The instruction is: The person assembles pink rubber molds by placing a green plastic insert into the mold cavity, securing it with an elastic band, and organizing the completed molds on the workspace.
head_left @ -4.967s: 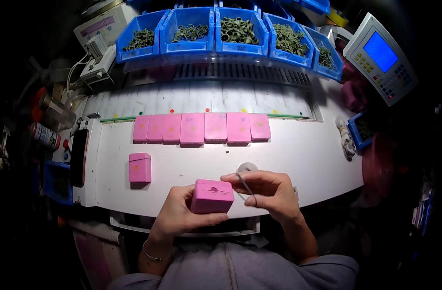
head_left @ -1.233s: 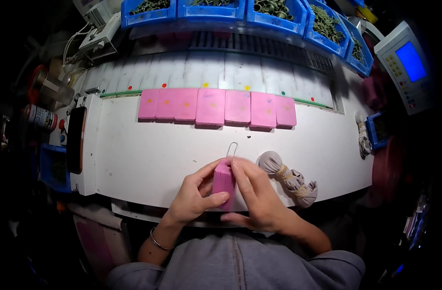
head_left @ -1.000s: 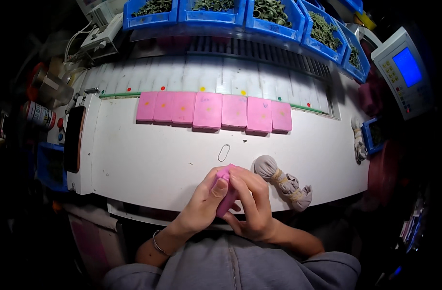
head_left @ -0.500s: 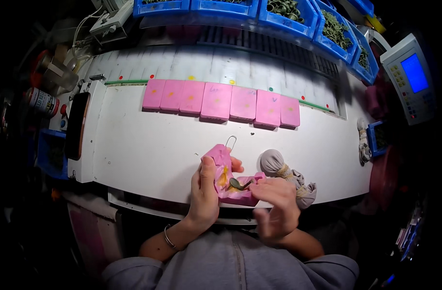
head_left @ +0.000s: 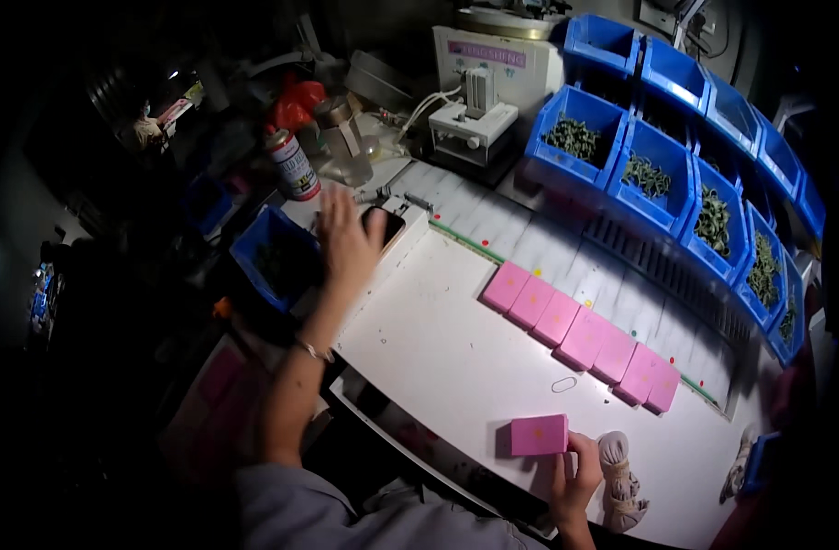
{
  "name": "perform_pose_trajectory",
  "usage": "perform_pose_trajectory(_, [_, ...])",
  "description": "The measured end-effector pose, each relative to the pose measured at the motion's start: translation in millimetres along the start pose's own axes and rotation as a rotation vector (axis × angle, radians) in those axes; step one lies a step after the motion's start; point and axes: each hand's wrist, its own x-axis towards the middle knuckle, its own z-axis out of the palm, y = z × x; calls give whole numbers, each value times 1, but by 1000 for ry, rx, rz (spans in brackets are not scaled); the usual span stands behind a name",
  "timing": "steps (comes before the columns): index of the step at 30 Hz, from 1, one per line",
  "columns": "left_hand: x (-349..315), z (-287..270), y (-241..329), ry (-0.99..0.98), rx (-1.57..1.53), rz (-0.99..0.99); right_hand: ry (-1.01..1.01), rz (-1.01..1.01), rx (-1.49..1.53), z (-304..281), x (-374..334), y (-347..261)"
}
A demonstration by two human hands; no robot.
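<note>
My right hand [head_left: 580,477] grips the right end of a closed pink rubber mold [head_left: 537,436] at the front of the white worktable [head_left: 419,339]. My left hand [head_left: 348,240] is stretched out to the far left, slightly blurred, its fingers apart and nothing seen in it. It is over the edge beside a dark phone [head_left: 383,227] and a blue bin [head_left: 275,258] with dark green pieces. A bent wire loop [head_left: 563,385] lies behind the mold. To the right of my right hand rests a tied grey cloth bundle [head_left: 619,477].
A row of several pink molds [head_left: 580,337] lines the table's back edge. Blue bins [head_left: 653,188] of green pieces stand stacked behind. A spray can [head_left: 293,165], a glass jar [head_left: 344,142] and a white machine [head_left: 479,119] are at the back left. Another tied bundle [head_left: 739,463] lies right.
The view has turned left. The mold, held open with a green piece inside before, is now closed in my right hand. My left hand has let go and reached left; the wire loop lies apart.
</note>
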Motion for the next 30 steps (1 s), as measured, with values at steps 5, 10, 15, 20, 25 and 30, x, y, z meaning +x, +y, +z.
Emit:
perform_pose_trajectory(5, [11, 43, -81, -240, 249, 55, 5, -13, -22, 9, 9, 3])
perform_pose_trajectory(10, [49, 18, -40, -566, 189, -238, -75, 40, -120, -2, 14, 1])
perform_pose_trajectory(15, [51, 42, -61, -419, 309, -313, -112, 63, -37, -2, 11, 13])
perform_pose_trajectory(20, [50, 57, -100, -351, 135, 28, -158, 149, -14, -3, 13, 5])
perform_pose_trajectory(25, [53, 52, -88, -357, 174, 120, -233, 76, -88, -2, 24, 12])
perform_pose_trajectory(30, [-16, -37, 97, -439, -692, 360, -167, 3, -14, -9, 29, 7])
